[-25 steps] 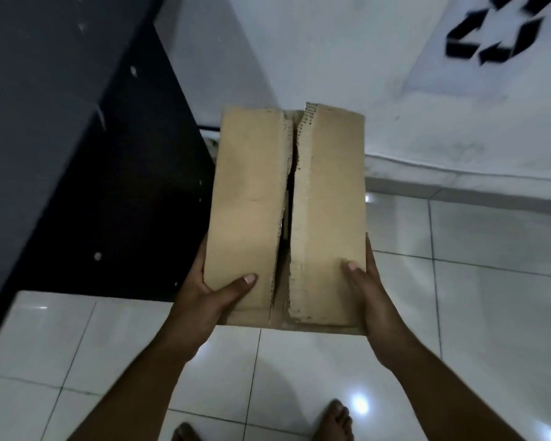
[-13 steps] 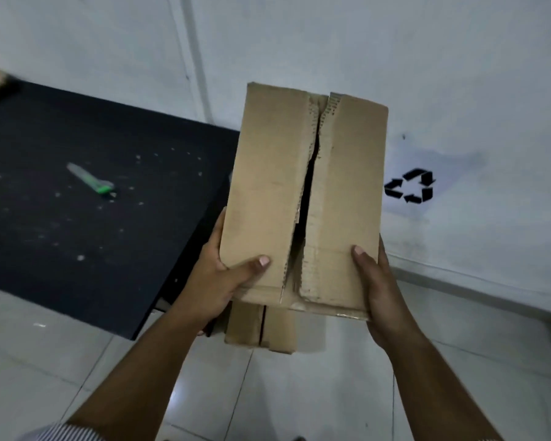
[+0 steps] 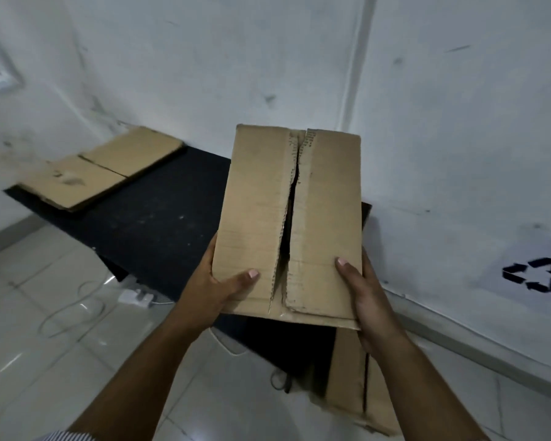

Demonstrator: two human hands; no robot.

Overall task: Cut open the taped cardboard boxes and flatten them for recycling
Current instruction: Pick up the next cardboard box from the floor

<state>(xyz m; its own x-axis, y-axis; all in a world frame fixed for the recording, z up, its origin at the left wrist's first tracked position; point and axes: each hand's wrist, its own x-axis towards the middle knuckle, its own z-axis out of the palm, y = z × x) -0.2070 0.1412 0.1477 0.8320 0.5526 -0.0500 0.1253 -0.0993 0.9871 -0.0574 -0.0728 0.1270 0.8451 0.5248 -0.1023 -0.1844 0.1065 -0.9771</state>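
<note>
I hold a brown cardboard box (image 3: 261, 214) in the air over the black table (image 3: 159, 218), its top flaps split along a jagged middle seam. My left hand (image 3: 217, 291) grips its lower left corner with the thumb on the left flap. My right hand (image 3: 366, 297) grips the lower right corner with the thumb on the right flap. A flattened cardboard box (image 3: 105, 168) lies on the far left end of the table. Another cardboard box (image 3: 353, 386) stands on the floor beside the table, below my right hand.
A white wall stands behind the table, with a black recycling symbol (image 3: 535, 275) at the right. A white charger with a looping cable (image 3: 134, 297) lies on the tiled floor under the table's left side. A dark cable (image 3: 280, 380) lies near the floor box.
The view has swung left and up; the box stays gripped in both hands over the table. The flattened box on the table has come into view, and the green-tipped tool is out of sight.
</note>
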